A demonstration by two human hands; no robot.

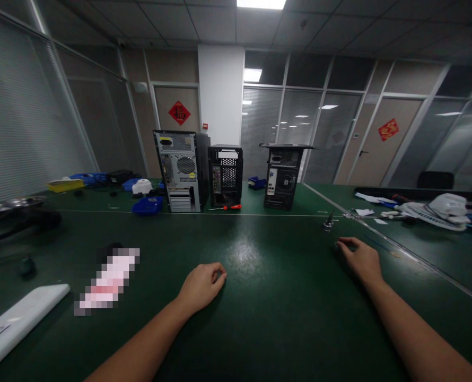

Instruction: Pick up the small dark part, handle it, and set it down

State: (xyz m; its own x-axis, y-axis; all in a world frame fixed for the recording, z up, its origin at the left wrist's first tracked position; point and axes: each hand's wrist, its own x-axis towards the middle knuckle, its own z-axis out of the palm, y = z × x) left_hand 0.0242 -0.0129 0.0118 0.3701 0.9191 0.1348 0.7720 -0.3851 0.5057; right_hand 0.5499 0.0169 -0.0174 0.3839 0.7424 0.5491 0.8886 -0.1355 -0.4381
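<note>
My left hand (201, 287) rests on the green table (260, 323), its fingers curled in and the thumb close to the index finger. No object shows in it. Farther right, my right hand (359, 260) is closed in a pinch low over the tabletop. Something tiny and pale (335, 244) shows at its fingertips, too small to name. Just beyond those fingertips stands a small metal piece (328, 224) with a dark upright shaft, apart from the hand.
Three computer cases (181, 170) stand along the back, with a red-handled screwdriver (233, 207) before the middle one. Blue bins (147, 206) lie left. A white slab (21, 323) and a blurred-out pink item (108, 281) are near left. A white cap (445, 209) lies right.
</note>
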